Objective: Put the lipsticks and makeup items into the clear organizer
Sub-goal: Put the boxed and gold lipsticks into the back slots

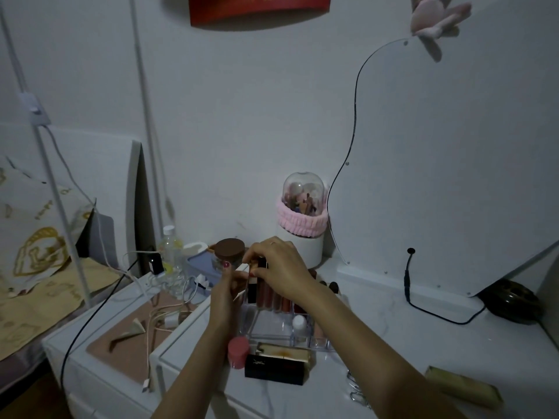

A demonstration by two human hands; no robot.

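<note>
The clear organizer [272, 331] stands on the white marble table, with several red-brown lipstick tubes [273, 296] upright in its back row and a white-capped bottle [299, 323] in a front slot. My right hand [279, 269] hovers over the back row, fingers pinched on a dark lipstick [262, 264]. My left hand [227, 285] touches the same spot from the left, steadying a slim item at the organizer's back-left corner. In front of the organizer lie a black and gold lipstick box [276, 364] and a pink round pot [238, 352].
A white canister with a clear dome and pink band [302, 225] stands behind, beside a curved mirror [438, 164]. A brown-lidded jar [230, 251], a plastic bottle [169, 255] and tangled cables [163, 316] crowd the left. A gold box [462, 387] and metal clips [355, 388] lie front right.
</note>
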